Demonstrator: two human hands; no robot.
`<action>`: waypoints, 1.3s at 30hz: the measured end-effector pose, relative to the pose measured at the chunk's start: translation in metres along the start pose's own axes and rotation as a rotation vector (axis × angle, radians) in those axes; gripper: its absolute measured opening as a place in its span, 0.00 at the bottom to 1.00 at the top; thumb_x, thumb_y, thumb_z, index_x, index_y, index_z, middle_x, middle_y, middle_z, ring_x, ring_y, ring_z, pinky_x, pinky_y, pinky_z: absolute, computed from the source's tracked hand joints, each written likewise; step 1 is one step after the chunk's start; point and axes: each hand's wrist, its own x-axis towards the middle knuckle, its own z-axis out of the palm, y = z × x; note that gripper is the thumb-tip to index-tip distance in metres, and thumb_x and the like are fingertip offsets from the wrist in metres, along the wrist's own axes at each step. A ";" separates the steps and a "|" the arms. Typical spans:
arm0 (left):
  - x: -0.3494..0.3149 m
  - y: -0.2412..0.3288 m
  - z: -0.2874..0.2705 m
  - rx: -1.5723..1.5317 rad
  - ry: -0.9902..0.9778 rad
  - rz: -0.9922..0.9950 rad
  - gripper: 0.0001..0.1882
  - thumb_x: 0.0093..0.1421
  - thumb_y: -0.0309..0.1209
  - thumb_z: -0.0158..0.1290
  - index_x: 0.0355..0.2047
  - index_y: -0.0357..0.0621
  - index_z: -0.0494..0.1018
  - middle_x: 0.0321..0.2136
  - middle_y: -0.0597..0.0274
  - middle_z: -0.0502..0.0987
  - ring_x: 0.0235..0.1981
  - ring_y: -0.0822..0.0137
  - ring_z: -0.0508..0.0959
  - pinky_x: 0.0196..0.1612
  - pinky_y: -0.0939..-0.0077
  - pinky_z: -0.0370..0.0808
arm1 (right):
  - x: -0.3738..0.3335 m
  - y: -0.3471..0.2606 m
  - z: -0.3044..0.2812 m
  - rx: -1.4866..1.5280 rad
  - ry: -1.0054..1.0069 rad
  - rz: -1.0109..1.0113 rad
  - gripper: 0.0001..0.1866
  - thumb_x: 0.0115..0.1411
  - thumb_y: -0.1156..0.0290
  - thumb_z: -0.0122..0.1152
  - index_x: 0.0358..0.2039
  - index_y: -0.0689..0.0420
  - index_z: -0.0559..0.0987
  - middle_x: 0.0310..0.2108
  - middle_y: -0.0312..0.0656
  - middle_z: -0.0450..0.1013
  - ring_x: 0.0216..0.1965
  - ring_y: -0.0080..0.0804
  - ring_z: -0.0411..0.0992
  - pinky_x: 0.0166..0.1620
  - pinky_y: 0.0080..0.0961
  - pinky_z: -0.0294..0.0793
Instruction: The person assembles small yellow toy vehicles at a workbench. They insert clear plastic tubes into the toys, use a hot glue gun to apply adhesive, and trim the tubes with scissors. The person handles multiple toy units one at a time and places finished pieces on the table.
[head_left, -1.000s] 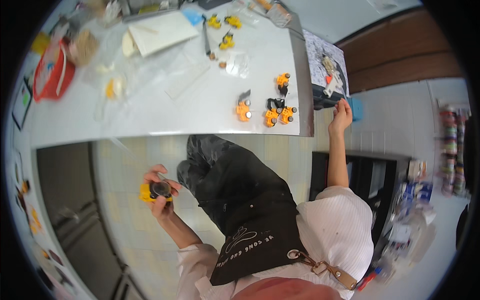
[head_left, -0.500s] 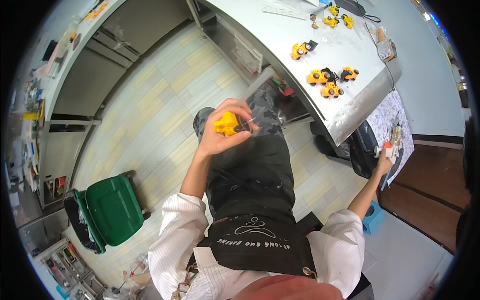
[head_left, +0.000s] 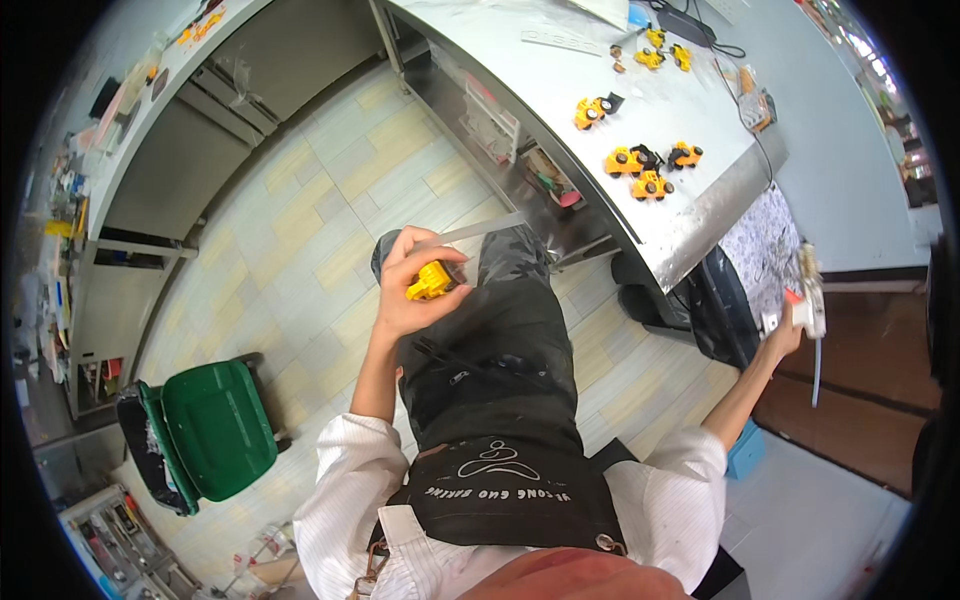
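My left hand [head_left: 402, 285] is closed around a small yellow toy vehicle part [head_left: 430, 283], held above my lap between thumb and fingers. A long pale strip [head_left: 475, 228] sticks out from the same hand toward the right; whether it is glass, plastic or metal I cannot tell. Out at the right, my right hand [head_left: 785, 335] grips a white hot glue gun [head_left: 808, 305] with a red trigger, beside the corner of a patterned cloth. A thin pale stick [head_left: 817, 372] hangs down from the gun.
Several yellow toy loaders [head_left: 628, 160] stand on the white worktable [head_left: 500, 40], with smaller yellow pieces [head_left: 650, 60] farther back. A dark cable [head_left: 745, 95] runs over its right side. A green lidded bin [head_left: 222, 430] stands on the floor at the left, below steel cabinets [head_left: 170, 165].
My left hand has moved left and a little lower with the yellow toy part. My right hand has turned the glue gun and shifted slightly right and down. The whole view has shifted slightly.
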 end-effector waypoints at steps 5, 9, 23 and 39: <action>-0.016 -0.029 -0.021 -0.037 0.086 -0.028 0.19 0.42 0.25 0.68 0.38 0.43 0.81 0.36 0.61 0.72 0.41 0.64 0.73 0.45 0.72 0.70 | -0.089 -0.152 -0.021 0.544 -0.398 0.115 0.34 0.60 0.73 0.65 0.66 0.62 0.64 0.56 0.40 0.70 0.47 0.23 0.70 0.49 0.27 0.72; -0.016 -0.043 -0.007 -0.108 0.110 -0.028 0.18 0.43 0.24 0.68 0.38 0.42 0.81 0.36 0.61 0.74 0.40 0.64 0.73 0.45 0.72 0.70 | -0.157 -0.200 -0.003 0.650 -1.107 -0.088 0.35 0.59 0.65 0.67 0.62 0.63 0.64 0.62 0.51 0.63 0.57 0.47 0.66 0.49 0.44 0.75; -0.052 -0.014 -0.023 0.027 0.181 0.052 0.19 0.41 0.24 0.69 0.36 0.43 0.82 0.37 0.60 0.71 0.36 0.66 0.74 0.41 0.75 0.71 | -0.286 -0.257 0.081 0.297 -1.693 0.143 0.29 0.51 0.60 0.74 0.45 0.68 0.74 0.40 0.54 0.75 0.42 0.38 0.76 0.43 0.28 0.73; -0.051 0.001 -0.024 0.081 0.183 0.128 0.20 0.39 0.23 0.70 0.37 0.44 0.82 0.37 0.59 0.71 0.35 0.65 0.75 0.39 0.76 0.72 | -0.286 -0.256 0.070 0.222 -1.586 -0.046 0.25 0.48 0.60 0.74 0.40 0.66 0.80 0.29 0.44 0.80 0.29 0.30 0.78 0.34 0.21 0.75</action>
